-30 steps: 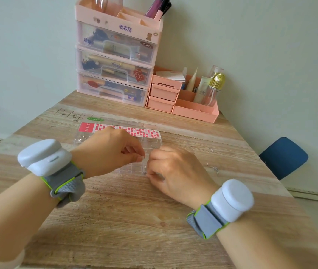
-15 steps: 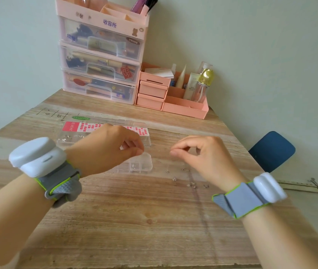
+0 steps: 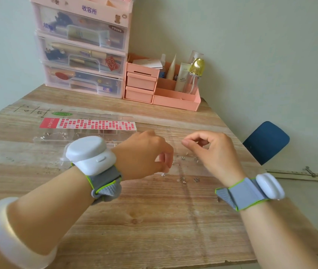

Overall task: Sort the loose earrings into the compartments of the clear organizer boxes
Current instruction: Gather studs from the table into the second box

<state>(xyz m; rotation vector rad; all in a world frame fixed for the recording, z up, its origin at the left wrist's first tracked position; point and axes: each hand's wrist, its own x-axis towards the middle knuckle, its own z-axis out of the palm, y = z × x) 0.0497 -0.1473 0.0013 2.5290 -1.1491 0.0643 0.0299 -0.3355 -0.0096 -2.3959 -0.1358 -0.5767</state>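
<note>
A clear organizer box (image 3: 43, 137) lies flat on the wooden table (image 3: 144, 226), with small earrings in its left compartments; my left wrist hides its right part. Several loose silver earrings (image 3: 183, 179) are scattered on the wood between my hands. My left hand (image 3: 144, 154) hovers at the left edge of that scatter with fingers curled inward; anything they hold is hidden. My right hand (image 3: 214, 152) hangs above the earrings, thumb and forefinger tips pressed together, and nothing shows between them.
A red-and-pink sticker sheet (image 3: 88, 124) lies along the box's far side. Stacked pink drawers (image 3: 82, 55) and a pink desk organizer (image 3: 162, 90) with bottles stand against the wall. A blue chair (image 3: 264, 142) sits past the table's right edge.
Both hands left the organizer box and moved right. The right hand went first to the loose earrings, and the left hand followed to their left edge.
</note>
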